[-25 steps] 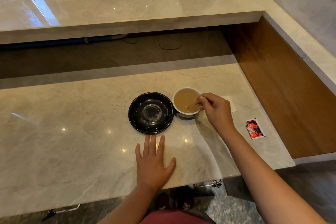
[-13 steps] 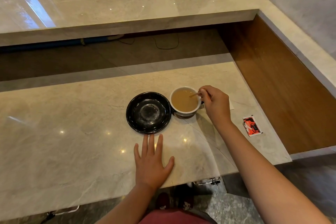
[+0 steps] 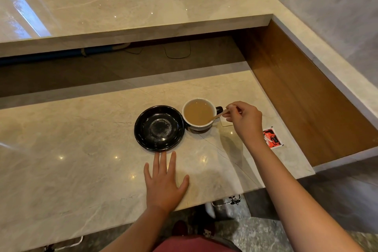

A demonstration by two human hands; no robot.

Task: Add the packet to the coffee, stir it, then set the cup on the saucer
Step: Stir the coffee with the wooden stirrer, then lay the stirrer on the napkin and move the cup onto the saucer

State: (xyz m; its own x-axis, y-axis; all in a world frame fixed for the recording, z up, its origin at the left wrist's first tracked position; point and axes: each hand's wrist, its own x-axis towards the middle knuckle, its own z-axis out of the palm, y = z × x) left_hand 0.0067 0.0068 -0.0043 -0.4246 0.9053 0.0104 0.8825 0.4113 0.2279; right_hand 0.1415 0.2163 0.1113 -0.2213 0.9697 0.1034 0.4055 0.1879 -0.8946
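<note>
A moment ago the right hand (image 3: 244, 121) was hunched over the cup (image 3: 199, 114), working the wooden stirrer (image 3: 219, 115) round in the middle of the drink; now it has drawn back to the right of the rim, and the stick leans out over the near right edge with only its tip in the coffee (image 3: 198, 112). From where I stand that looks like the stirring winding down, so the lift onto the saucer (image 3: 159, 128) ought to be next, once the stirrer is out and set aside. The fingers are pinched narrowly on the stick's upper end. The left hand (image 3: 163, 183) has not moved: it lies flat and spread on the marble counter (image 3: 81, 149), holding nothing, just in front of the saucer. The cup stands upright on the counter, right beside the empty black saucer, perhaps touching its rim, though I cannot be sure from here. It is white with a dark handle turned to the right, and the coffee is an even milky tan. A red packet (image 3: 271, 138), presumably the spent one, lies off to the right
</note>
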